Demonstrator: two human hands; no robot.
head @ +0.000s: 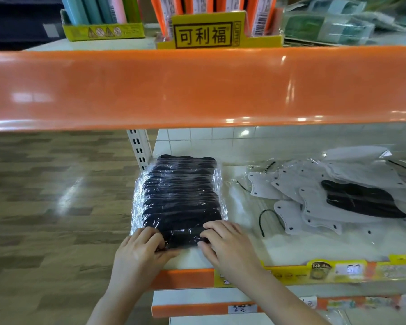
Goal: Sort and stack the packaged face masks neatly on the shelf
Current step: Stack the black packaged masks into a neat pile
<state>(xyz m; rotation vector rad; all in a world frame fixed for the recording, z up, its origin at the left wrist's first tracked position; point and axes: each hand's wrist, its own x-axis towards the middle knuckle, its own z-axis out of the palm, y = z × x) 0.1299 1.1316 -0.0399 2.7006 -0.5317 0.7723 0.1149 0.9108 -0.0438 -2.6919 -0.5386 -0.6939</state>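
A row of black face masks in clear wrappers (178, 195) lies overlapped at the left end of the white shelf (291, 249). My left hand (143, 252) grips the front left corner of the nearest black pack, fingers curled onto its wrapper. My right hand (227, 245) holds the front right edge of the same pack, fingers bent over it. To the right lies a loose pile of white packaged masks (314, 202) with one black packaged mask (361, 200) on top.
An orange shelf edge (197, 87) overhangs just above. Yellow display boxes (206, 36) and green mask packs (326, 26) stand on the upper shelf. A perforated upright post (138, 148) bounds the shelf's left end; wood-pattern floor (45, 195) lies beyond. Price labels (337, 270) line the front rail.
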